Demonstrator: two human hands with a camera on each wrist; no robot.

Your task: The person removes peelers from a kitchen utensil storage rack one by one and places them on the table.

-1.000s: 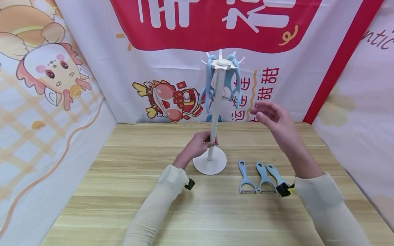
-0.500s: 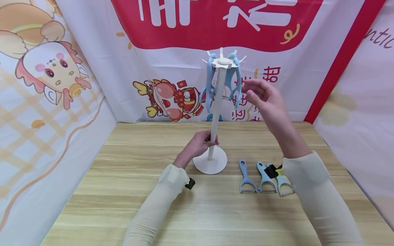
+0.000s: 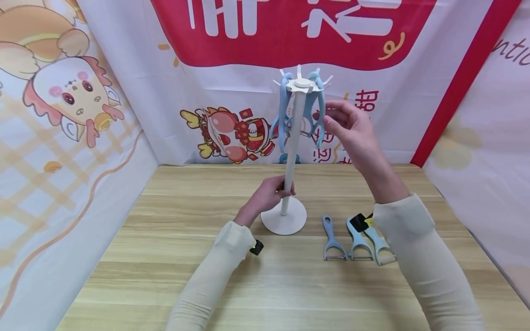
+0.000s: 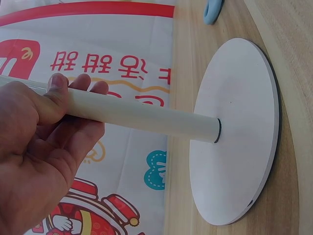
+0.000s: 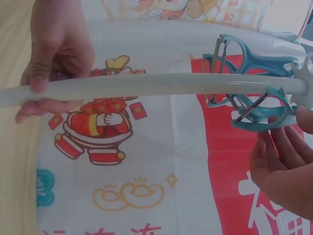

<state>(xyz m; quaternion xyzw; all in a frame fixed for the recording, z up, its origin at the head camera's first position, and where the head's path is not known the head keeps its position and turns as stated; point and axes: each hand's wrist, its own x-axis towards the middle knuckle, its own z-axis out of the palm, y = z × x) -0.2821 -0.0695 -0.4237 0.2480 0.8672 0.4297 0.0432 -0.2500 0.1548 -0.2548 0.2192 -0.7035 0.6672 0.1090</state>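
My left hand [image 3: 271, 193] grips the lower pole of a white rack [image 3: 292, 151], thumb on one side and fingers round the other. The rack stands upright on its round base [image 4: 234, 132]. Several blue Y-shaped peelers hang from the hooks at its top. At the right side of the rack, my right hand [image 3: 352, 124] pinches the handle of one hanging peeler [image 3: 321, 117] between thumb and fingers. The right wrist view shows this peeler [image 5: 264, 125] with its blade end towards the base and the right hand's fingers behind it.
On the wooden table right of the base lie a blue peeler [image 3: 331, 241], a second peeler [image 3: 358, 241] and a third peeler [image 3: 378, 243], the last partly under the right wrist's black camera [image 3: 359, 222]. A printed cloth [image 3: 240, 69] hangs close behind the rack.
My right hand has moved left and up, from free space beside the rack to the hanging peeler at its right side. The left hand keeps its grip on the pole.
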